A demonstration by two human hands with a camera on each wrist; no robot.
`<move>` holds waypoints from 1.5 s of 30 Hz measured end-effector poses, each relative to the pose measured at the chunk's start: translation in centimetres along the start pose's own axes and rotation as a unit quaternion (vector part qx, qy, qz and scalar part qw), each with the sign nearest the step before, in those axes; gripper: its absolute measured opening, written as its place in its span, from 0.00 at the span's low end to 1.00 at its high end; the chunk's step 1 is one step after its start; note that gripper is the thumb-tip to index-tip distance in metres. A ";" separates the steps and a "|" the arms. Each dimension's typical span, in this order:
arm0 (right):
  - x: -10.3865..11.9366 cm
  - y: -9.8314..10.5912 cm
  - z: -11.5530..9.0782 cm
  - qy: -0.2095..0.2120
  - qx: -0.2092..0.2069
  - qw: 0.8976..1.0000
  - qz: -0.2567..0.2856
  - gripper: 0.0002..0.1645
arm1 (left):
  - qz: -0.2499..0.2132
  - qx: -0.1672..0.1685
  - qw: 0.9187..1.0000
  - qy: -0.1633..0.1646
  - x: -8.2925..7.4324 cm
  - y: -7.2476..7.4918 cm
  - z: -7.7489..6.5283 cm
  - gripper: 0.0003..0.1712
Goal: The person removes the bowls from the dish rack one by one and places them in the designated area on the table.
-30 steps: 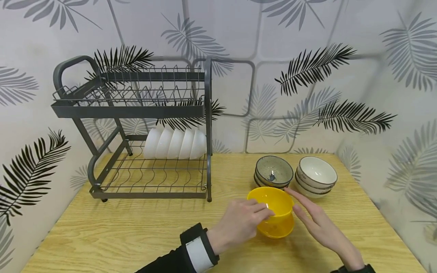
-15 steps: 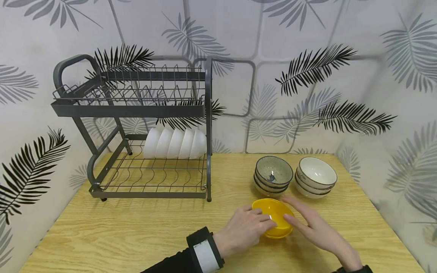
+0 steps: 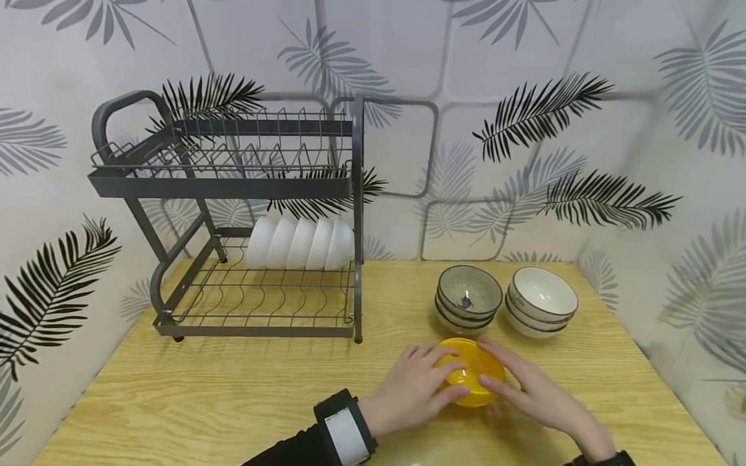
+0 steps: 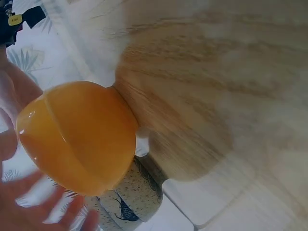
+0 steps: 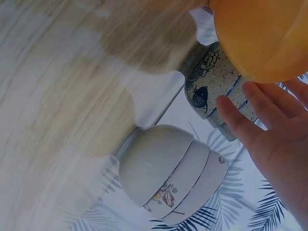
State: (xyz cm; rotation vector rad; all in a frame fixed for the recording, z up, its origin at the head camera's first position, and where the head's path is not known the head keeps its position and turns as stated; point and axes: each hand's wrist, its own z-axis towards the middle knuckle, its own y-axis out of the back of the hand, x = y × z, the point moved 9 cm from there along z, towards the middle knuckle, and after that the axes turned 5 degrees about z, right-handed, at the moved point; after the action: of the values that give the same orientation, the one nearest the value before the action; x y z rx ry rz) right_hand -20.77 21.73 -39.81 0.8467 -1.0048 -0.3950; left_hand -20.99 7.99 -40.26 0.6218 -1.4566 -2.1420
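Two yellow bowls [image 3: 480, 374], one nested in the other, stand upright on the table; a seam between them shows on the orange-looking bowls [image 4: 89, 139] in the left wrist view. My left hand [image 3: 408, 391] lies over their left rim with spread, relaxed fingers. On the right side my right hand [image 3: 539, 393] holds its fingers fairly straight against or close to the rim; exact contact is unclear. The right wrist view shows that hand [image 5: 281, 130] with extended fingers beside the yellow bowls [image 5: 264, 38]. Just behind stands a stack of speckled grey bowls [image 3: 466, 298].
White bowls with dark rims [image 3: 542, 301] are stacked at the back right. A grey two-tier dish rack [image 3: 250, 188] stands to the left, with several white bowls [image 3: 300, 244] on edge in its lower tier. Wooden table surface [image 3: 262, 388] extends in front of the rack.
The upper yellow bowl has gone down into the lower one. My left hand, which gripped its rim, has loosened and spread its fingers. The right hand has stayed beside the bowls.
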 end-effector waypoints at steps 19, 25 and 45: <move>-0.7 -0.3 -0.4 -0.020 0.027 0.999 -0.013 0.41 | -0.177 0.110 0.971 0.120 2.1 -2.7 -0.4 0.48; -0.9 0.0 -0.6 -0.024 0.025 0.999 -0.010 0.46 | -0.180 0.108 0.971 0.115 1.8 -2.7 -0.3 0.49; -1.0 0.4 -0.6 -0.025 -0.004 1.000 0.007 0.52 | -0.141 0.075 0.981 0.113 1.4 -2.5 0.0 0.47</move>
State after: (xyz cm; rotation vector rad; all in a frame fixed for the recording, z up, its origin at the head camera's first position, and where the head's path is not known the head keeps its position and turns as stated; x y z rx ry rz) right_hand -20.82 22.95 -40.23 0.8255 -1.0529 -0.4105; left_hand -22.42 7.93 -42.70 1.1498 -1.4837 -2.0913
